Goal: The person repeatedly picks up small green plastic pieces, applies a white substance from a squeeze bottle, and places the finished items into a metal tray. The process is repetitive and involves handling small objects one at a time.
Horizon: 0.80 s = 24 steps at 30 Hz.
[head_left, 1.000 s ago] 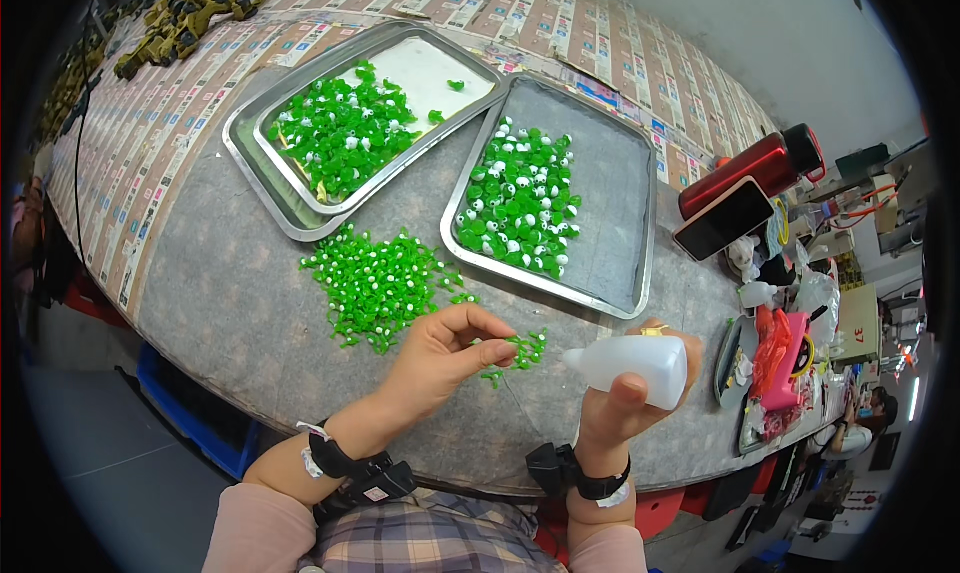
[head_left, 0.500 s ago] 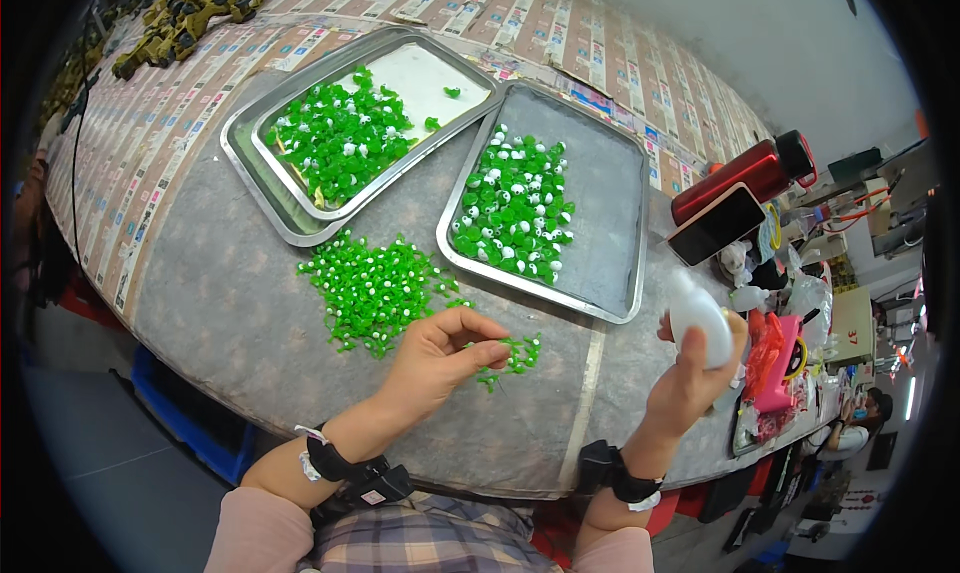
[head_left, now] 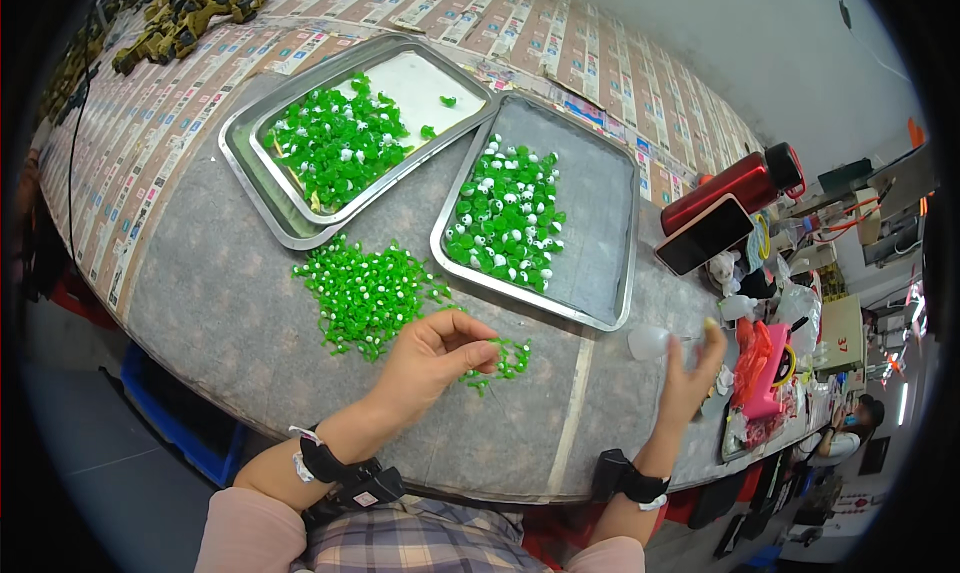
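My left hand (head_left: 430,363) is closed in a pinch over the table; whatever lies between its thumb and forefinger is too small to make out. Just beyond and beside it spreads a pile of small green pieces with white tips (head_left: 365,298), and a few loose green pieces (head_left: 512,359) lie by the fingertips. At the right, my right hand (head_left: 685,378) is open with its fingers apart. A small whitish squeeze bottle (head_left: 648,343) is at the table beside those fingers, apart from the palm.
Two metal trays stand beyond my hands: the left tray (head_left: 285,235) and the right tray (head_left: 610,273) bear green pieces with white balls. A phone (head_left: 705,235) leans on a red flask (head_left: 730,188). A pink holder (head_left: 768,373) and plastic bags crowd the right edge.
My right hand has let go of the white bottle, which has gone from upright in the grip down to the table. My left hand keeps its pinch, shifted slightly left.
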### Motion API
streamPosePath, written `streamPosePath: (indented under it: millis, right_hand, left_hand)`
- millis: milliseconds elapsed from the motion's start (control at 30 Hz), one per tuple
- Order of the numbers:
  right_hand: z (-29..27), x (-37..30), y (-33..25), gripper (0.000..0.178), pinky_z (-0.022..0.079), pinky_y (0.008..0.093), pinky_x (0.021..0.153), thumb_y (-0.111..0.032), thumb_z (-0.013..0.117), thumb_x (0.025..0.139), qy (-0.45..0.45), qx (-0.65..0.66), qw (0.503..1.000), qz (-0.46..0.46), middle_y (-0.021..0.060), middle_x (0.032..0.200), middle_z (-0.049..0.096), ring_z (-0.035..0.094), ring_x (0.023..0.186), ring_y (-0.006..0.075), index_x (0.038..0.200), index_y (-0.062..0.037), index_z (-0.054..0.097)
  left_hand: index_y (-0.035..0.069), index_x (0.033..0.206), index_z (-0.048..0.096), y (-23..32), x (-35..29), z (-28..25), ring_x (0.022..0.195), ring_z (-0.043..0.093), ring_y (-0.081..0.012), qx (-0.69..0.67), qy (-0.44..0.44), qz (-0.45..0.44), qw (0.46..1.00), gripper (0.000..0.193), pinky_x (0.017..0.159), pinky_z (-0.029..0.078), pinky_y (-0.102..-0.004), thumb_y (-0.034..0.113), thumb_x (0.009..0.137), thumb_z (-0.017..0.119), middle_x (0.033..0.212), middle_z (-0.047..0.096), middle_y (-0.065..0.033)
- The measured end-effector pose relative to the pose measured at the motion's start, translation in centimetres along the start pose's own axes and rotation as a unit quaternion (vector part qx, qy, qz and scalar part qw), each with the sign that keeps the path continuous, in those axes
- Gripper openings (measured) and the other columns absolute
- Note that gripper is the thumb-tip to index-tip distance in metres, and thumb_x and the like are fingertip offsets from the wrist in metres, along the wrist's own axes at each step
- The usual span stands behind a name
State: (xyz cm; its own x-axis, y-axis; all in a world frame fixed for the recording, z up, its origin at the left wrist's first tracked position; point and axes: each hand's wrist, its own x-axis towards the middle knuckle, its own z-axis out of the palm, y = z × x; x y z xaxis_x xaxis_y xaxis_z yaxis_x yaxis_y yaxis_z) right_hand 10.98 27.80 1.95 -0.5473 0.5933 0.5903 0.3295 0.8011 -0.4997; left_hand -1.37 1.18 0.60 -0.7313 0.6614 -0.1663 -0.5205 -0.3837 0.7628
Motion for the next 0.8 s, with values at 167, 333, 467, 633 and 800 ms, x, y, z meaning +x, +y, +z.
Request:
streamPosePath:
  millis: [167, 333, 467, 633, 800]
  right_hand:
    - [1.4, 2.4, -8.2, 0.015, 0.043, 0.0268, 0.059, -0.003, 0.061, 0.068, -0.129, 0.100, 0.983, -0.078, 0.0084, 0.074, 0.057, 0.054, 0.066, 0.0170, 0.082, -0.0017, 0.058]
    - [8.7, 2.4, -8.9, 0.015, 0.043, 0.0267, 0.057, -0.008, 0.062, 0.067, -0.325, 0.082, 0.940, -0.063, 0.0079, 0.070, 0.058, 0.056, 0.063, 0.0170, 0.079, -0.0014, 0.055]
    - [10.4, 2.0, -8.3, 0.019, 0.042, 0.0228, 0.055, -0.007, 0.063, 0.067, -0.337, 0.054, 0.937, -0.069, 0.0053, 0.064, 0.055, 0.053, 0.058, 0.0117, 0.082, -0.0020, 0.052]
    - [6.8, 2.0, -10.1, 0.021, 0.039, 0.0205, 0.064, -0.003, 0.057, 0.074, -0.397, 0.391, 0.820, 0.133, 0.0002, 0.076, 0.050, 0.048, 0.072, 0.0071, 0.093, -0.0025, 0.049]
    - [5.1, -1.7, -12.0, 0.023, 0.038, 0.0190, 0.069, -0.003, 0.053, 0.078, -0.466, 0.523, 0.683, 0.207, -0.0001, 0.085, 0.048, 0.045, 0.079, 0.0061, 0.100, -0.0026, 0.047]
  left_hand:
    - [0.000, 0.084, 0.054, -0.3, 0.1, -0.1, 0.067, 0.057, -0.0121, 0.009, 0.017, 0.000, 1.000, 0.009, 0.063, 0.048, -0.0236, 0.004, 0.076, 0.057, 0.075, 0.059, -0.0067]
    - [0.001, 0.083, 0.054, -0.2, 0.3, -0.2, 0.065, 0.057, -0.0124, 0.003, 0.025, 0.011, 1.000, 0.009, 0.062, 0.049, -0.0243, 0.004, 0.075, 0.057, 0.073, 0.059, -0.0068]
    - [0.001, 0.083, 0.054, -0.1, 0.3, 0.0, 0.066, 0.057, -0.0122, 0.006, 0.016, 0.009, 1.000, 0.009, 0.062, 0.048, -0.0242, 0.004, 0.075, 0.058, 0.074, 0.059, -0.0065]
    - [0.001, 0.084, 0.055, 0.0, -0.1, -0.3, 0.070, 0.057, -0.0126, -0.005, -0.042, -0.019, 0.999, 0.010, 0.065, 0.047, -0.0239, 0.004, 0.075, 0.058, 0.076, 0.059, -0.0062]
    - [0.002, 0.086, 0.055, -0.4, -0.2, -0.2, 0.077, 0.057, -0.0118, -0.057, -0.103, -0.053, 0.992, 0.010, 0.068, 0.046, -0.0226, 0.005, 0.077, 0.057, 0.084, 0.060, -0.0074]
